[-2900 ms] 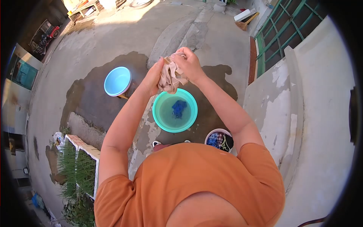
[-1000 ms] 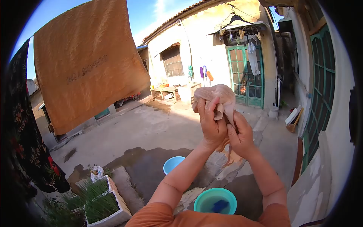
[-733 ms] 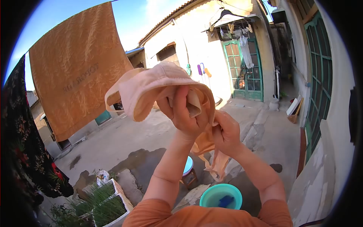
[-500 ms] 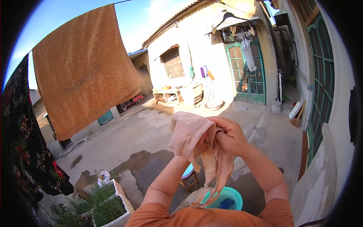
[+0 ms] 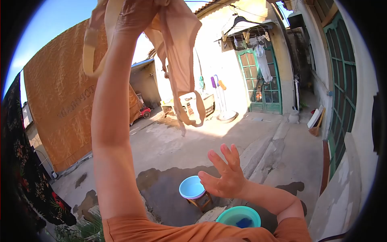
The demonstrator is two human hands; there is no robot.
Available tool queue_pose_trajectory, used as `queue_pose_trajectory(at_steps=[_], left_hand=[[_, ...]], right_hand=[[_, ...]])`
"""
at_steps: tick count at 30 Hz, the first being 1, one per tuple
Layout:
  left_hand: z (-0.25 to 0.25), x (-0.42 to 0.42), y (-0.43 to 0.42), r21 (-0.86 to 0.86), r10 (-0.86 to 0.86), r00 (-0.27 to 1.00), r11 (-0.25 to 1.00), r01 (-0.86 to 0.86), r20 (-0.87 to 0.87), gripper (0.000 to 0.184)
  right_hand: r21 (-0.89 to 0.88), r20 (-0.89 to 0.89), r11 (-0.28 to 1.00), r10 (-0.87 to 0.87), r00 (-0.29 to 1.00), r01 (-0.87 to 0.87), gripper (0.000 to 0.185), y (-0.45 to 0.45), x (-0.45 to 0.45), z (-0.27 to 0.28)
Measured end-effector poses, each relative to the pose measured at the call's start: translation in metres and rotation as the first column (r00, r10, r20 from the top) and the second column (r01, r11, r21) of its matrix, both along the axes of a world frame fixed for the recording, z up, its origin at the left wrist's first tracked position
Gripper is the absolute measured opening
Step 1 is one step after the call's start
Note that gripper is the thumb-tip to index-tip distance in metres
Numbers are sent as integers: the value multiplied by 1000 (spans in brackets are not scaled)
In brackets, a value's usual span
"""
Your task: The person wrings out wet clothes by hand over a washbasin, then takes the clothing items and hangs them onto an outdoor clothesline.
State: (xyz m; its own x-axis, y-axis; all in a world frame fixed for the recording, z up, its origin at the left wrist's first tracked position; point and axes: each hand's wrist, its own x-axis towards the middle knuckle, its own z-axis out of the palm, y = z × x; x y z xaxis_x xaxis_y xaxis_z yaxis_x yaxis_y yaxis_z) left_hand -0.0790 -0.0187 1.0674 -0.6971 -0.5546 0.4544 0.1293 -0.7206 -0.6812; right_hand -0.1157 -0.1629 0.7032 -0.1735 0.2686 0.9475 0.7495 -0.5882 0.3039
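Note:
High at the top of the view, my left hand (image 5: pixel 137 15) is closed around a pinkish-beige bra (image 5: pixel 181 52). Its straps and cups hang down on both sides of my wrist; the view's top edge cuts off part of it. My right hand (image 5: pixel 223 177) is lower, held out with its fingers spread, and holds nothing. Below it stand a light blue basin (image 5: pixel 192 187) on a small wooden stool (image 5: pixel 200 202) and a turquoise basin (image 5: pixel 252 213) with a dark blue piece (image 5: pixel 244 222) inside.
An orange towel (image 5: pixel 60 101) and a dark floral cloth (image 5: pixel 24 173) hang at the left. A peg hanger (image 5: pixel 246 34) with white laundry (image 5: pixel 263 64) hangs before a green door (image 5: pixel 274 97). Plants (image 5: pixel 88 228) grow at lower left; the concrete ground (image 5: pixel 161 149) has wet patches.
My left hand has gone up and left with the bra, lifting it from chest height. My right hand has let go of it, dropped lower and opened.

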Motion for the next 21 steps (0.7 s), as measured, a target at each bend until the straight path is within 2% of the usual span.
queue_pose_trajectory(at_steps=[2, 4, 7, 11, 15, 18, 21], left_hand=[[44, 20, 15, -134, 79, 987, 986, -98, -142, 49], [69, 37, 33, -261, 127, 947, 943, -208, -294, 49], [86, 58, 58, -354, 159, 864, 865, -355, -477, 49], [90, 98, 74, -364, 156, 789, 822, -438, -594, 49], [60, 122, 79, -362, 196, 754, 784, -505, -627, 49], [17, 132, 74, -335, 237, 791, 810, -482, -564, 49], [-48, 120, 73, -311, 223, 882, 876, -368, -415, 49]], right_hand=[[-54, -154, 996, -81, 985, 74, 39, -5, 14, -5], [-111, -341, 978, -206, 917, 179, 41, -18, 35, -17], [-64, -557, 983, -177, 812, 171, 42, -48, 59, -68], [-80, -782, 980, -176, 598, 184, 33, -84, 53, -160], [-185, -896, 928, -294, 332, 322, 30, -127, 15, -244], [-313, -935, 848, -353, 16, 427, 29, -153, -39, -307], [-424, -896, 806, -308, -319, 414, 29, -171, -104, -370]])
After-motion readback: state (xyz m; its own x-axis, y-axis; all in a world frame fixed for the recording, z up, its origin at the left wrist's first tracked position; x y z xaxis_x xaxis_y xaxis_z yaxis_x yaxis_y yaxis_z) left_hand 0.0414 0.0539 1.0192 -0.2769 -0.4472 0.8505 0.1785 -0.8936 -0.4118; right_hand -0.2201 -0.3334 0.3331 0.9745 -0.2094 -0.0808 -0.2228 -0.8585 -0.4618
